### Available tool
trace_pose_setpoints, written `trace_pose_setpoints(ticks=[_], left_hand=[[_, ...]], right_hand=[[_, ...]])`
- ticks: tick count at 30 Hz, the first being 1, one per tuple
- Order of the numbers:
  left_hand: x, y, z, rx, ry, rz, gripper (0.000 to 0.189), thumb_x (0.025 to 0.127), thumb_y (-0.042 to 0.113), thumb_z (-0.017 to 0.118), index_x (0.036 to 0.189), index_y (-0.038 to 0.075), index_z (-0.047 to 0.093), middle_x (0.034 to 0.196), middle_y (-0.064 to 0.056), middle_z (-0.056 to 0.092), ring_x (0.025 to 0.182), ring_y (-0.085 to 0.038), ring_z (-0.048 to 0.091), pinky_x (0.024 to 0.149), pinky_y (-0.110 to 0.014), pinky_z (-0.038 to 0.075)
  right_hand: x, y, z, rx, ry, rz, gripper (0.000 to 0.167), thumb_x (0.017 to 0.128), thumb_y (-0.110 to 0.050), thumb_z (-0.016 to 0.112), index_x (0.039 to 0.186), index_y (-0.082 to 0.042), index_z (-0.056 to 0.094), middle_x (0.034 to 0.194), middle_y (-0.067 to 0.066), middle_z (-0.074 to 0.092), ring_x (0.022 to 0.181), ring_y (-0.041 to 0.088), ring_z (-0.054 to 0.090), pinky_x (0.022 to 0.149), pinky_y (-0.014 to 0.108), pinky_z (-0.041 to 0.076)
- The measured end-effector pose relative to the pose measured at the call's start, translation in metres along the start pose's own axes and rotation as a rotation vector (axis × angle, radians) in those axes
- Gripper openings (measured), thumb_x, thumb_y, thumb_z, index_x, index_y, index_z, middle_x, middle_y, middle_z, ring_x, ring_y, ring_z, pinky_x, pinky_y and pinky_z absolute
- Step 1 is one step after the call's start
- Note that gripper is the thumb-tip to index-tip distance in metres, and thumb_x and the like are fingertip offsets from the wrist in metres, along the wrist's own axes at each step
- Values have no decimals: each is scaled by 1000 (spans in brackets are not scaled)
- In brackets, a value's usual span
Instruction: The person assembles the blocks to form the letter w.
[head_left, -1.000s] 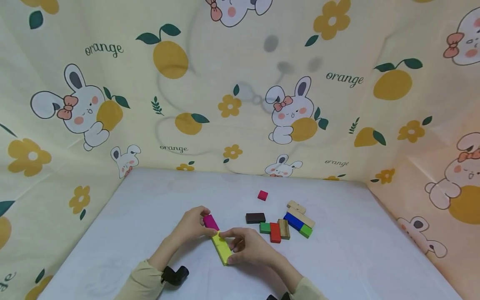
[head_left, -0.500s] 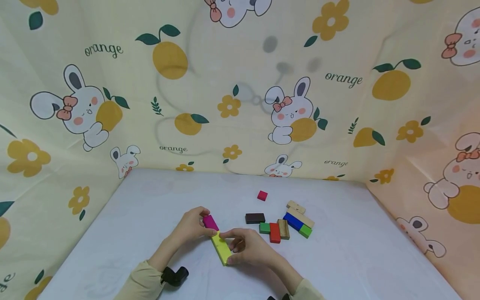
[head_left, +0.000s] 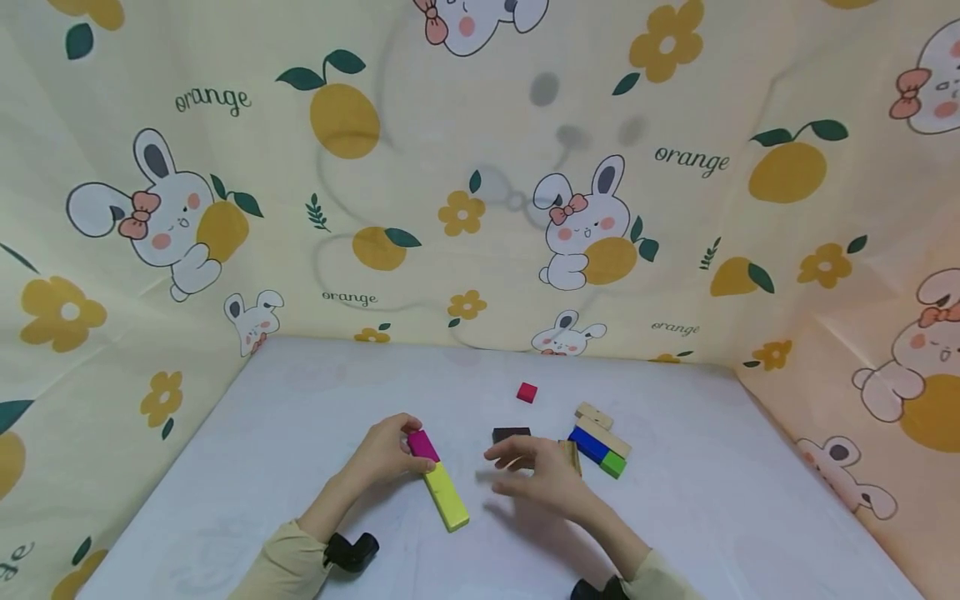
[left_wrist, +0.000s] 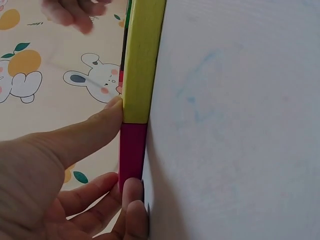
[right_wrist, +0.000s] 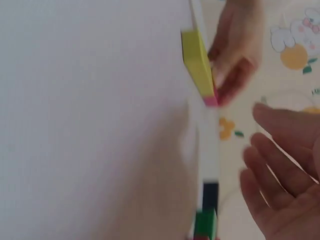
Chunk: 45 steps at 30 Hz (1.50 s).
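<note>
My left hand [head_left: 381,454] pinches a magenta block [head_left: 423,445], its thumb by the joint with a yellow block [head_left: 447,497] and its fingers at the far end. The two blocks lie end to end in one slanted row on the table; in the left wrist view the magenta block [left_wrist: 132,155] meets the yellow block [left_wrist: 142,65] squarely. Right of this row, my right hand [head_left: 551,483] hovers with fingers spread and nothing held. It overlaps the other blocks in the head view, hiding a red one and a green block [right_wrist: 204,222] that shows in the right wrist view.
Beyond the right hand lie a dark brown block [head_left: 512,432], a wood-grain block [head_left: 572,458], a blue block [head_left: 588,444], a bright green block [head_left: 612,464] and pale wooden blocks [head_left: 603,434]. A small red block [head_left: 527,392] sits farther back. Patterned cloth [head_left: 420,183] walls the white table.
My right hand has let go of the yellow block, opened and moved right toward the loose blocks. The left hand and the magenta and yellow row have stayed in place.
</note>
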<state>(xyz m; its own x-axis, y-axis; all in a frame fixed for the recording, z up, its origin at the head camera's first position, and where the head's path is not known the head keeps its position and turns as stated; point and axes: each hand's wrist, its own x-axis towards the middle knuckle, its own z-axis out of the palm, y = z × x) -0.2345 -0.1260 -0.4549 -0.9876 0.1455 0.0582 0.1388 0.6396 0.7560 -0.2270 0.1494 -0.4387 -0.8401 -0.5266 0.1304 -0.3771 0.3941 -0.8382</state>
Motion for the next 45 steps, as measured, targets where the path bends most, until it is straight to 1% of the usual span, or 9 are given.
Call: trace_pose_setpoints(ticks=[4,7,10,15,20,27,33,39,45], left_hand=[[0,1,0,-1,0,-6,61,71,17,90,120,-4,60,101,-8,62,76,-16,55,69,-31,51],[-1,0,-1,1,3,-9,61,71,17,90,120,-4,60,101,-8,62,77,-16,55,69,-31,51],[0,-1,0,6,6,-10,61,70,17,91,120,-3,60,101,-8,62,76,-16,55,69,-31,51],[0,-2,1,0,3,-10,62,70,17,91,120,-3,60,100,-7,62,76,-16,55,69,-31,51],[0,-3,1,-1,0,-20,63,70,18,91,121,-2,60,101,-7,62,77,-16,55,69,-31,51],[0,-2,1,-4,-6,-22,63,71,19,91,121,-2,60,101,-7,62,77,-16,55,70,-31,51],[0,-2,-1,-3,-4,-22,64,70,18,91,121,-3,60,102,-7,62,77,-16,55,70,-31,51],[1,-2,-1,-1,-4,-22,63,70,18,91,121,-3,60,101,-7,62,77,-16,55,70,-31,51],[1,-2,-1,-6,-9,-19,62,71,17,90,121,-3,59,102,-8,62,77,-16,55,70,-31,51]], right_hand=[[-3,12,-25,-79,154,31,27,80,-8,83,104,-13,72,103,7,70,96,30,64,82,41,54],[-4,21,-38,-117,201,58,26,78,-7,84,102,-11,72,100,7,71,94,30,64,79,35,54],[-5,28,-45,-134,193,63,27,78,-5,83,102,-9,72,99,8,71,91,31,63,74,30,54],[-5,33,-47,-123,178,84,26,78,-4,83,101,-8,72,98,7,71,87,30,63,71,27,53],[-3,38,-43,-123,173,118,27,78,-5,83,102,-10,72,98,3,70,89,26,62,73,28,53],[-1,43,-42,-125,180,152,31,77,-5,84,105,-7,70,99,4,70,90,24,63,74,29,53],[3,44,-42,-106,171,182,34,77,-4,84,107,-4,69,99,5,70,90,24,63,76,31,53],[5,44,-40,-118,164,190,35,75,-4,85,106,-5,69,98,3,69,89,23,61,77,33,52],[5,47,-39,-156,151,169,36,73,-6,87,105,-7,70,96,1,68,87,22,58,75,34,51]])
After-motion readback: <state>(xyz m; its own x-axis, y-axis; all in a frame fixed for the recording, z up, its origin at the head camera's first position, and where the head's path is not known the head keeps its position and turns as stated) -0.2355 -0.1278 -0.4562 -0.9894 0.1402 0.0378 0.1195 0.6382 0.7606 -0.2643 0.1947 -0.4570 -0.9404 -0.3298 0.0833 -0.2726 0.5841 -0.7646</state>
